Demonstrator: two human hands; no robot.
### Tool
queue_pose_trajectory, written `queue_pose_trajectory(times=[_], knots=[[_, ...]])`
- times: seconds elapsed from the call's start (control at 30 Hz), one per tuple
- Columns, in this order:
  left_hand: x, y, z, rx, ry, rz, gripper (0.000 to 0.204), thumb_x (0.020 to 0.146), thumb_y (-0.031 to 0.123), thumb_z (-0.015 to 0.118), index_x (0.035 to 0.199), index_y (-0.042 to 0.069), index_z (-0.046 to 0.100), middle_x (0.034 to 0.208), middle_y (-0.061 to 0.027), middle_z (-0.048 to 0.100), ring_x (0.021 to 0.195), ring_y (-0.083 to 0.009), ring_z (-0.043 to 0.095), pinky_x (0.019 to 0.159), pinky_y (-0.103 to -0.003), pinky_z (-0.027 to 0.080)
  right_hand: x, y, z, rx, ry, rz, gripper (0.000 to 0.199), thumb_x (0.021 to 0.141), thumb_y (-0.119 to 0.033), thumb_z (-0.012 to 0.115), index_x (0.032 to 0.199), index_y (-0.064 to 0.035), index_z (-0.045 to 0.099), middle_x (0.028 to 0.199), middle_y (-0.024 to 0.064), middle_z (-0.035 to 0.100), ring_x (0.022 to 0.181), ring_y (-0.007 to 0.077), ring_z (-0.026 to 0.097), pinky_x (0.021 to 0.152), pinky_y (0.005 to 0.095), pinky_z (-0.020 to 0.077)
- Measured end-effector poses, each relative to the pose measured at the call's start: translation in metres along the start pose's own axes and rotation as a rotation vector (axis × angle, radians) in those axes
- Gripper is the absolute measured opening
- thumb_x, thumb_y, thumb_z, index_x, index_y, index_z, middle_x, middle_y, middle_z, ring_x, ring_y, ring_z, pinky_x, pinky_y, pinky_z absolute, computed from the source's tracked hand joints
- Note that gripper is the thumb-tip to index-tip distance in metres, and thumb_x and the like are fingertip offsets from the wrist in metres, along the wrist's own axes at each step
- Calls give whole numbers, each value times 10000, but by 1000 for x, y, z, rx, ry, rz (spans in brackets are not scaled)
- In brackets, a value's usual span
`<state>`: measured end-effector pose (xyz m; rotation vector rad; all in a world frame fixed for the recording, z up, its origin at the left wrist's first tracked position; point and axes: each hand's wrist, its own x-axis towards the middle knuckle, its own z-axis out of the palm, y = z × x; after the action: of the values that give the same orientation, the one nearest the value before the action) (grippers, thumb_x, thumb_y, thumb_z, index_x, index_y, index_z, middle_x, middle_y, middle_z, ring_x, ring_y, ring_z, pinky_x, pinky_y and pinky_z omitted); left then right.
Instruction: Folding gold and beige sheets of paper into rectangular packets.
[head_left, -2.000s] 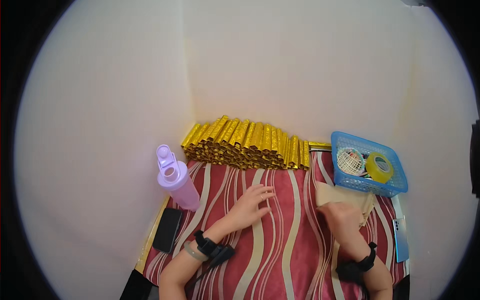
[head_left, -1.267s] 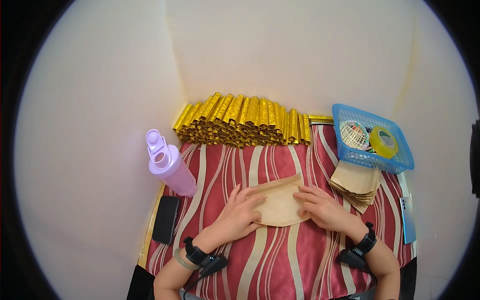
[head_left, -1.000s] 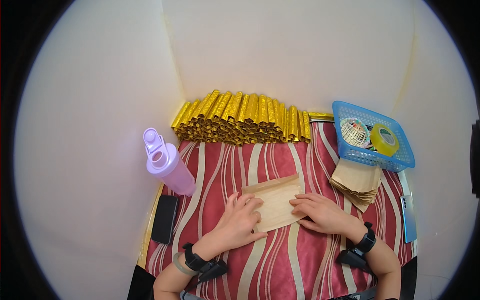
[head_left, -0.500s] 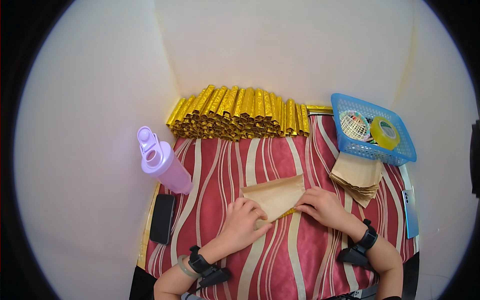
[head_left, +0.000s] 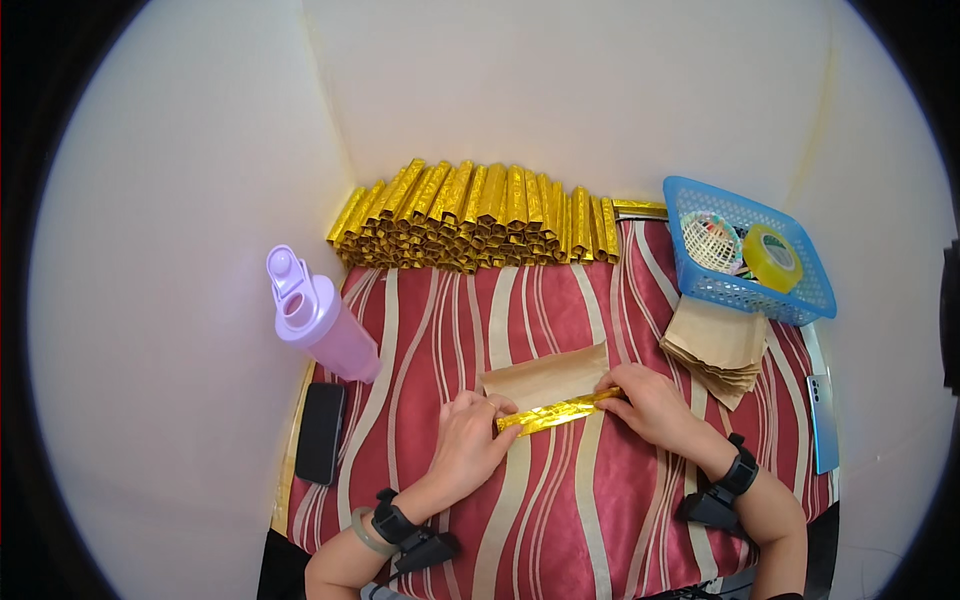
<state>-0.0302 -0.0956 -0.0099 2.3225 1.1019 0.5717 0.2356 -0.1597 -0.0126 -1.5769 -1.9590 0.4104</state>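
A sheet of brown paper [head_left: 545, 376] with a gold foil face lies at the middle of the striped cloth. Its near edge is folded over, so a gold strip [head_left: 556, 412] shows along the front. My left hand [head_left: 470, 435] pinches the strip's left end between thumb and fingers. At the right end, my right hand [head_left: 645, 402] grips the same fold. The brown side of the sheet faces up beyond the strip. A stack of brown paper sheets [head_left: 716, 340] rests to the right of my right hand.
Many gold paper rolls [head_left: 480, 215] are piled at the back. Back right, a blue basket [head_left: 745, 290] holds yellow tape [head_left: 772, 260] and a white mesh item [head_left: 712, 243]. A purple shaker bottle [head_left: 330, 325] and black phone [head_left: 321, 433] stand left; another phone [head_left: 822, 425] lies right.
The near edge of the paper has been folded up and over, away from me, so its gold face now shows. Both hands have shifted slightly with the fold.
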Motion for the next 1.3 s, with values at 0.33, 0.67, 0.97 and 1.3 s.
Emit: queue_pose_trajectory(times=[0.33,0.67,0.97,1.3], knots=[[5,-1,-1,106,40,375,267,779,30,704,1033,113,709,995,-71,555,945,-268,523,876,-394,428,2,-13,2,-330,-115,-535,455,911,-286,635,1272,-25,541,1321,147,551,1251,323,506,1021,439,423],[8,-30,-7,-152,-151,285,271,786,38,734,1031,150,768,945,-31,563,934,-220,511,846,-330,446,-21,-25,-12,-522,-357,-271,1036,825,-700,542,1422,121,335,1506,277,341,1431,353,318,1169,437,269],[13,-32,-6,-155,-168,279,233,801,86,733,1025,140,768,953,-26,573,929,-228,508,866,-354,439,-20,-44,25,-277,-329,-428,1039,829,-696,542,1392,155,345,1497,313,324,1421,386,319,1172,432,261],[13,-31,-9,-130,-191,292,323,773,34,738,1046,200,778,916,-8,568,913,-214,506,849,-321,423,-31,-16,-27,-537,-421,-202,1059,828,-751,473,1460,84,312,1547,247,290,1475,313,229,1194,467,187]])
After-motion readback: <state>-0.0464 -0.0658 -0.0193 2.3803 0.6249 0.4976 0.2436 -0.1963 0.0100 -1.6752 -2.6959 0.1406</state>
